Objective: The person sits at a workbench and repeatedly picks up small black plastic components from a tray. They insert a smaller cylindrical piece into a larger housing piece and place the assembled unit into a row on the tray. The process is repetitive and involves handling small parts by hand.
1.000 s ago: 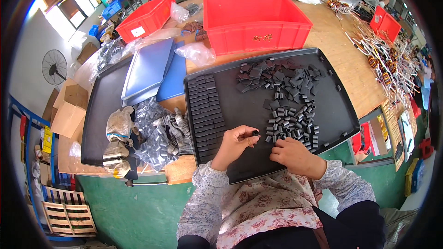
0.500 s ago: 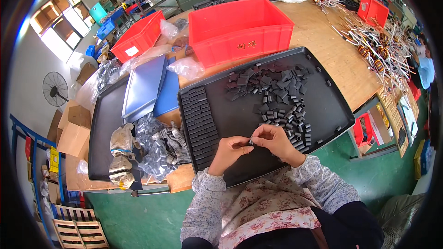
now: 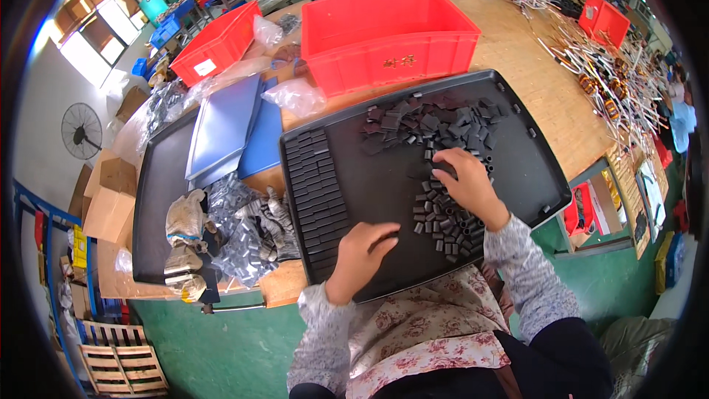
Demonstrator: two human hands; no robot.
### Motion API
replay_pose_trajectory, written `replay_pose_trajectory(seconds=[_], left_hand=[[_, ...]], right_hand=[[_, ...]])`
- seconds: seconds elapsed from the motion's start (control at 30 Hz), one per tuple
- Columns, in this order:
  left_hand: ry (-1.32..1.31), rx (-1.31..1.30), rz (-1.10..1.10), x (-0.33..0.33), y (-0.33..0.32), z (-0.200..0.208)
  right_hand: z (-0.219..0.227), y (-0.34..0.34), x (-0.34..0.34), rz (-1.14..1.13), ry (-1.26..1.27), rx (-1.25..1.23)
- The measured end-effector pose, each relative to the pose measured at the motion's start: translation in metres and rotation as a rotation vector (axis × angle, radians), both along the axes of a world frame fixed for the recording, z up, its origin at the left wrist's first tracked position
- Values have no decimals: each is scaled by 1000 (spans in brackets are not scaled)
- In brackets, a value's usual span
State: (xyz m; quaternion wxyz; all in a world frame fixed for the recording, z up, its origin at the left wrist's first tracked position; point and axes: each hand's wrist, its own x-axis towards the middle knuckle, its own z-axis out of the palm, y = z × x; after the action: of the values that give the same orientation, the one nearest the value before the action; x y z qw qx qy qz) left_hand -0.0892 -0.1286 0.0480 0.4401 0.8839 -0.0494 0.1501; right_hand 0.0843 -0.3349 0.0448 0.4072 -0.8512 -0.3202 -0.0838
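A black tray (image 3: 377,185) lies in front of me. Along its left side, small black blocks (image 3: 316,188) stand in tight rows. My left hand (image 3: 357,258) hovers beside them, thumb and forefinger curled toward each other; any small dark piece at the fingertips blends with the tray. Over the loose parts at the tray's right side is my right hand (image 3: 473,183), its thumb and forefinger apart, with nothing visible between them. Short black tubes (image 3: 442,223) lie heaped below it. Flat black pieces (image 3: 461,124) are scattered beyond.
A large red bin (image 3: 388,52) stands behind the tray, another red bin (image 3: 218,41) farther left. Blue folders (image 3: 225,129), gloves (image 3: 186,222) and a plastic bag of grey parts (image 3: 240,240) lie left. Bundled wires (image 3: 598,74) cover the table's far right.
My hands, which met over the tray's front, have parted. The right hand has moved away over the loose parts; the left has shifted slightly toward me. The view has shifted a little.
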Motion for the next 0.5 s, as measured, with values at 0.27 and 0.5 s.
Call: replay_pose_trajectory(seconds=[0.27, 0.5], left_hand=[[-104, 244, -121, -42, 5, -9], [66, 353, -155, -32, 1, 0]], right_hand=[[-14, 26, 26, 348, 33, -164], [5, 57, 34, 617, 376, -236]])
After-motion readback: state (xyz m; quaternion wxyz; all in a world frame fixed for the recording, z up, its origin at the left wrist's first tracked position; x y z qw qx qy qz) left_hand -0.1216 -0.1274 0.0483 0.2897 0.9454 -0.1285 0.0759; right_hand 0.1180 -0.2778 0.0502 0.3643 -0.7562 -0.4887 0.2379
